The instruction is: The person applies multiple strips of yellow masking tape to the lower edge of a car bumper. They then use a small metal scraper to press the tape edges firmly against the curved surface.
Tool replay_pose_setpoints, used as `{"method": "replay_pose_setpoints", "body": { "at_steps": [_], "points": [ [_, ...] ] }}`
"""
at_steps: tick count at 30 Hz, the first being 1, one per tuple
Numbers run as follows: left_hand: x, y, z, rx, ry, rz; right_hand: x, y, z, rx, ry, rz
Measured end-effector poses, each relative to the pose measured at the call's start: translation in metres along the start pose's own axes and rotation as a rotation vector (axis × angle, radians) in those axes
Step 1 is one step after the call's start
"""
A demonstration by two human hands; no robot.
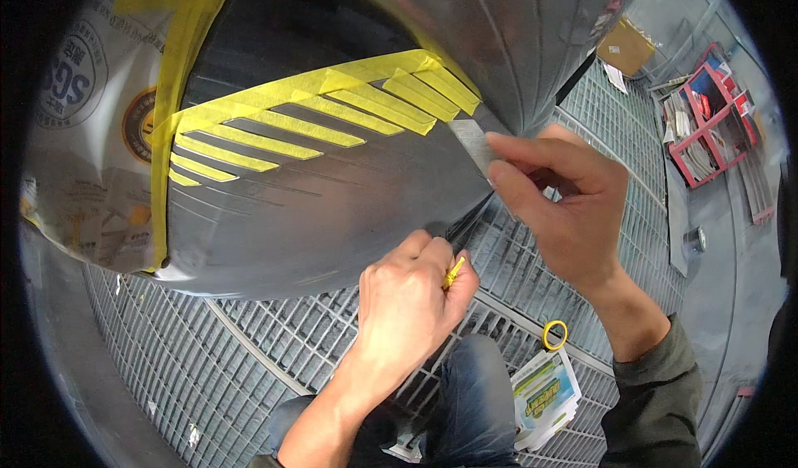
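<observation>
A curved grey vehicle body panel [332, 210] fills the upper left, with a row of slanted raised or cut lines on it. Yellow masking tape strips [283, 125] lie slanted side by side across it, under a longer band of tape. My right hand [573, 194] pinches a flat grey rectangular strip [470, 142] between thumb and fingers, its far end at the right-hand tape strip; I cannot make out its material. Just below the panel's lower edge, my left hand [403, 298] is closed on a small crumpled piece of yellow masking tape [454, 272].
Printed plastic sheeting [91, 135] is taped over the panel's left side. A yellow tape roll [554, 335] and a stack of printed sheets [544, 397] lie on the metal grating [199, 360]. Toward the right stand a red rack [711, 119], a cardboard box [625, 48] and a can [694, 240].
</observation>
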State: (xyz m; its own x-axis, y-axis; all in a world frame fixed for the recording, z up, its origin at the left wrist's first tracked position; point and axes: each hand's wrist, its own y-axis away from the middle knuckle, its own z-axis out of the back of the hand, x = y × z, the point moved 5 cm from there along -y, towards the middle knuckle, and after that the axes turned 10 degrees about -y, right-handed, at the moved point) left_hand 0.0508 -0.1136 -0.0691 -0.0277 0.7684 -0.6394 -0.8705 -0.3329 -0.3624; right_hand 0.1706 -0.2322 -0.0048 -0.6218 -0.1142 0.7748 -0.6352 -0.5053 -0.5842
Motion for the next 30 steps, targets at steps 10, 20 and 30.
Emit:
{"method": "replay_pose_setpoints", "body": {
  "at_steps": [10, 20, 30],
  "points": [
    [0.0006, 0.0005, 0.0042, -0.022, 0.004, -0.019, -0.0016, -0.0003, -0.009, -0.032, -0.037, -0.044],
    [0.002, -0.0001, 0.0045, -0.024, 0.015, -0.006, -0.0009, -0.0041, -0.0092, -0.013, -0.008, -0.014],
    [0.0004, 0.0003, 0.0048, -0.009, -0.017, -0.012, 0.0074, -0.0093, -0.0122, -0.01, 0.064, 0.032]
  ]
}}
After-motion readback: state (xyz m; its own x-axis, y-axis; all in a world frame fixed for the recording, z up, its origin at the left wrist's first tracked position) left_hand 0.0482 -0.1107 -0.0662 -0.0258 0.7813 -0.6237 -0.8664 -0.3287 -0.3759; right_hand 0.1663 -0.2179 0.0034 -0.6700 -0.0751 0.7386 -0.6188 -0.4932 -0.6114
